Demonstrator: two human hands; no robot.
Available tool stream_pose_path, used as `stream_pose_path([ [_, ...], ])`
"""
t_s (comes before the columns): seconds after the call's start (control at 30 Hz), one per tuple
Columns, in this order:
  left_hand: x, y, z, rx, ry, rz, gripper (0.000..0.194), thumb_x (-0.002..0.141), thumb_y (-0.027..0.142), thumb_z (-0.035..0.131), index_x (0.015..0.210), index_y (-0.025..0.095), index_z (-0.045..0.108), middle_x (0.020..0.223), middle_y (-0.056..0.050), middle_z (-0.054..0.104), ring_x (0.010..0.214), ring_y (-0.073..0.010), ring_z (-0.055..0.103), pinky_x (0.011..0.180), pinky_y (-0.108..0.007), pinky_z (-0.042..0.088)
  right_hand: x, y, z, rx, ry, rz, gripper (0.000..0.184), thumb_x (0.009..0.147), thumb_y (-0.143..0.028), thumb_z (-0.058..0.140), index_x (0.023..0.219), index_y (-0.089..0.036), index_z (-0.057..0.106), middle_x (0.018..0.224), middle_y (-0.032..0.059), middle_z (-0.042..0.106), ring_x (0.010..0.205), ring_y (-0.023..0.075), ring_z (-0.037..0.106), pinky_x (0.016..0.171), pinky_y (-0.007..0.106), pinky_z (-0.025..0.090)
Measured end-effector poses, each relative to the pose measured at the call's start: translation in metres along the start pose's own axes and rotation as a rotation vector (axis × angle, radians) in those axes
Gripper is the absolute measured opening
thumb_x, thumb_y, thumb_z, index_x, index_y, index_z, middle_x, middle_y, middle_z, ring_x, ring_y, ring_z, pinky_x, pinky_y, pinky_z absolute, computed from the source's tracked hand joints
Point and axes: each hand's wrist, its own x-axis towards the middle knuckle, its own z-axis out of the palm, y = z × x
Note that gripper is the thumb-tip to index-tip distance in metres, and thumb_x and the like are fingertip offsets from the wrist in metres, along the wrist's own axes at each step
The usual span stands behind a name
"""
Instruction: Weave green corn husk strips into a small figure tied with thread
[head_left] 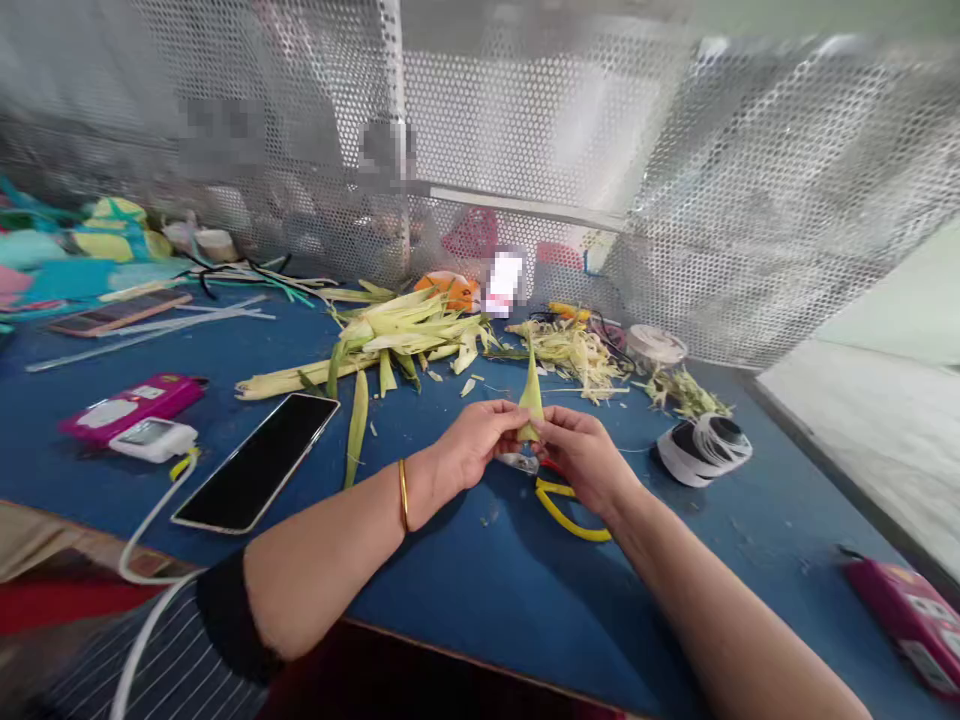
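Observation:
Between my two hands a pale green strip of corn husk (532, 392) stands upright, its narrow tip pointing away from me. My left hand (484, 437) pinches its lower left edge with thumb and fingers. On the other side, my right hand (577, 447) pinches the lower right edge. Beneath the hands lie yellow-handled scissors (564, 515), partly covered by my right hand. A heap of corn husks (412, 330) spreads over the table beyond my left hand. Shredded husk pieces (574, 352) lie in a pile farther back.
On the blue table (465, 570) are a black-screened phone (259, 462) and a magenta device (139, 405) with a white cable at left. A spool of white thread (703, 450) stands at right, near another magenta device (907, 615). Perforated metal mesh (525, 120) walls the back.

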Motion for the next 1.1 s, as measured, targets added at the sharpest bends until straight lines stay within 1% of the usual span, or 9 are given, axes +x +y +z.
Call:
stream_pose_path([
  [0.13, 0.0025, -0.0020, -0.0025, -0.020, -0.044, -0.017, 0.013, 0.083, 0.014, 0.068, 0.073, 0.011, 0.060, 0.060, -0.002, 0.063, 0.050, -0.0101, 0.061, 0.053, -0.020, 0.048, -0.0002, -0.0010, -0.0018, 0.047, -0.055, 0.028, 0.036, 0.051, -0.037, 0.091, 0.068, -0.013, 0.070, 0.060, -0.0021, 0.060, 0.052, 0.0054, 0.052, 0.051, 0.017, 0.043],
  [0.23, 0.0030, -0.0024, -0.0028, -0.004, -0.048, -0.024, 0.011, 0.084, 0.014, 0.065, 0.075, 0.010, 0.061, 0.060, -0.003, 0.064, 0.051, -0.0104, 0.062, 0.054, -0.020, 0.049, 0.0009, -0.0005, -0.0032, 0.072, -0.094, 0.038, 0.033, 0.052, -0.035, 0.091, 0.068, -0.014, 0.070, 0.060, -0.0021, 0.060, 0.053, 0.0059, 0.052, 0.052, 0.018, 0.043],
  [0.37, 0.0009, -0.0018, -0.0016, 0.014, -0.053, -0.009, 0.012, 0.084, 0.015, 0.066, 0.075, 0.010, 0.062, 0.061, -0.004, 0.065, 0.051, -0.0109, 0.062, 0.055, -0.021, 0.050, 0.0029, 0.0018, -0.0057, 0.080, -0.138, 0.040, 0.029, 0.058, -0.034, 0.088, 0.071, -0.014, 0.071, 0.061, -0.0014, 0.061, 0.053, 0.0060, 0.052, 0.053, 0.019, 0.044],
  [0.47, -0.0014, -0.0005, -0.0002, 0.033, -0.063, -0.012, 0.015, 0.087, 0.013, 0.061, 0.073, 0.010, 0.060, 0.059, -0.005, 0.064, 0.049, -0.0117, 0.063, 0.056, -0.023, 0.051, 0.0042, 0.0035, -0.0072, 0.093, -0.146, 0.062, 0.027, 0.061, -0.032, 0.087, 0.071, -0.014, 0.071, 0.064, 0.0002, 0.064, 0.054, 0.0062, 0.053, 0.054, 0.019, 0.045],
  [0.53, -0.0025, 0.0005, 0.0007, 0.040, -0.065, -0.012, 0.017, 0.089, 0.012, 0.059, 0.072, 0.010, 0.060, 0.058, -0.004, 0.064, 0.048, -0.0117, 0.063, 0.055, -0.022, 0.050, 0.0049, 0.0040, -0.0075, 0.114, -0.148, 0.078, 0.026, 0.060, -0.030, 0.088, 0.069, -0.014, 0.070, 0.066, 0.0010, 0.065, 0.054, 0.0064, 0.054, 0.055, 0.019, 0.046],
  [0.63, -0.0027, 0.0016, 0.0012, 0.041, -0.061, -0.011, 0.017, 0.088, 0.011, 0.059, 0.071, 0.010, 0.060, 0.057, -0.004, 0.064, 0.048, -0.0114, 0.062, 0.056, -0.022, 0.050, 0.0053, 0.0038, -0.0074, 0.141, -0.153, 0.103, 0.026, 0.058, -0.029, 0.089, 0.071, -0.014, 0.072, 0.067, 0.0013, 0.067, 0.054, 0.0066, 0.055, 0.055, 0.019, 0.047],
  [0.87, -0.0003, -0.0004, -0.0017, 0.056, -0.082, 0.001, 0.017, 0.083, 0.019, 0.070, 0.071, 0.011, 0.061, 0.060, -0.004, 0.065, 0.051, -0.0120, 0.063, 0.059, -0.025, 0.052, 0.0062, 0.0040, -0.0099, 0.145, -0.182, 0.126, 0.026, 0.059, -0.028, 0.088, 0.075, -0.014, 0.073, 0.066, 0.0011, 0.066, 0.056, 0.0072, 0.055, 0.055, 0.018, 0.046],
  [0.97, 0.0009, -0.0010, -0.0032, 0.068, -0.089, -0.004, 0.017, 0.084, 0.020, 0.069, 0.071, 0.011, 0.061, 0.060, -0.004, 0.065, 0.051, -0.0114, 0.062, 0.060, -0.025, 0.052, 0.0064, 0.0037, -0.0104, 0.148, -0.175, 0.139, 0.030, 0.057, -0.028, 0.089, 0.079, -0.014, 0.074, 0.066, 0.0011, 0.066, 0.057, 0.0072, 0.055, 0.054, 0.018, 0.045],
  [1.1, 0.0032, 0.0001, -0.0047, 0.052, -0.101, 0.004, 0.016, 0.083, 0.019, 0.068, 0.072, 0.010, 0.062, 0.061, -0.003, 0.063, 0.051, -0.0106, 0.061, 0.060, -0.025, 0.052, 0.0023, 0.0002, -0.0071, 0.157, -0.198, 0.151, 0.030, 0.056, -0.028, 0.089, 0.078, -0.014, 0.073, 0.067, 0.0002, 0.065, 0.057, 0.0072, 0.055, 0.056, 0.020, 0.045],
])
